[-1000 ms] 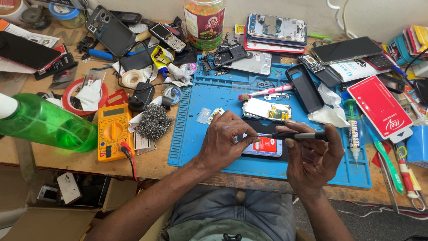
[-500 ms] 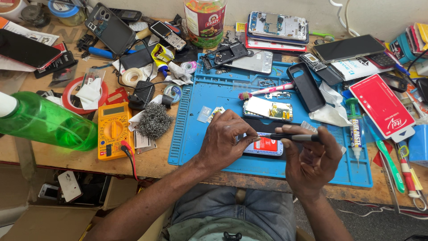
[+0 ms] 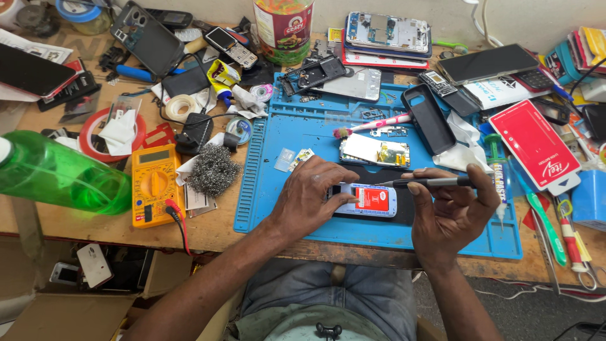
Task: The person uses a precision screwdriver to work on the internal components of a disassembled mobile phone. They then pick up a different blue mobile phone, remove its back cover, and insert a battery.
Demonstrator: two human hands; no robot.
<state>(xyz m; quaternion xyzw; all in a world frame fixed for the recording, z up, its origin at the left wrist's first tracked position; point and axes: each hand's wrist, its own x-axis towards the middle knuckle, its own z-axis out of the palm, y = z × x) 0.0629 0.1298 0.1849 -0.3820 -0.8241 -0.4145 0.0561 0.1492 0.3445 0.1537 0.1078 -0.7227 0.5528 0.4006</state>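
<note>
Left hand (image 3: 312, 199) closes its grip on the small opened phone (image 3: 369, 201), pinning it to the blue mat (image 3: 265, 189). Right hand (image 3: 451, 211) pinches a slim dark tool (image 3: 429, 182), its tip still at the phone's upper edge, the hands barely shifted. Around: circuit board (image 3: 379, 151), steel wool (image 3: 213, 169), yellow multimeter (image 3: 151, 183), green bottle (image 3: 60, 173) on the bench (image 3: 208, 233).

**A phone repair workshop**

A wooden counter (image 3: 214, 230) carries a blue repair mat (image 3: 303, 136). At twelve o'clock lie stacked opened phones (image 3: 386, 35) and a bare phone frame (image 3: 314, 74); at nine o'clock sit a yellow multimeter (image 3: 153, 183), steel wool (image 3: 213, 170) and tape rolls (image 3: 95, 134).
</note>
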